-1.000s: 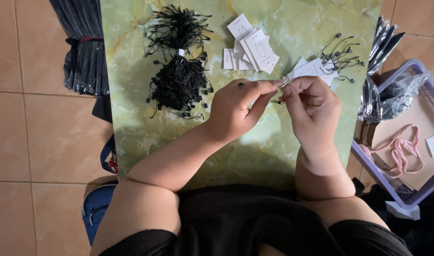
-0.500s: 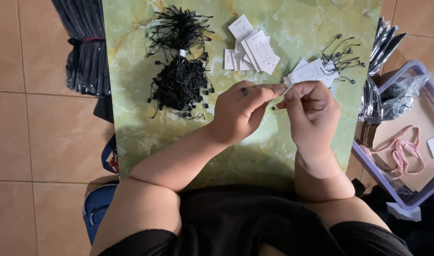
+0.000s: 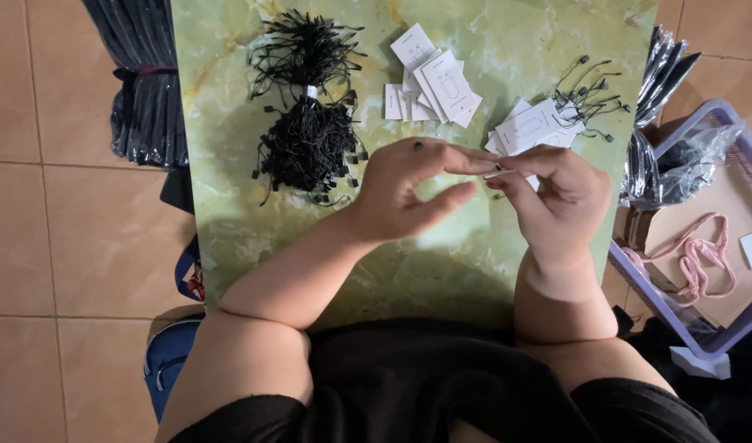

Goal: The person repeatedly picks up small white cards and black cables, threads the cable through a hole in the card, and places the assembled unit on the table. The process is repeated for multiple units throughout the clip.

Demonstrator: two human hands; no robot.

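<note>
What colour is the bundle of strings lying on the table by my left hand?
Black, seen clearly in the head view: the bundle of strings lies on the green marbled table.

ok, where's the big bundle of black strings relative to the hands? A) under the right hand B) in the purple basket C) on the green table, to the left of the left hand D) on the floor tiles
C: the bundle of black strings lies on the green table, to the left of the left hand, apart from it; the purple basket holds pink cord instead.
</note>
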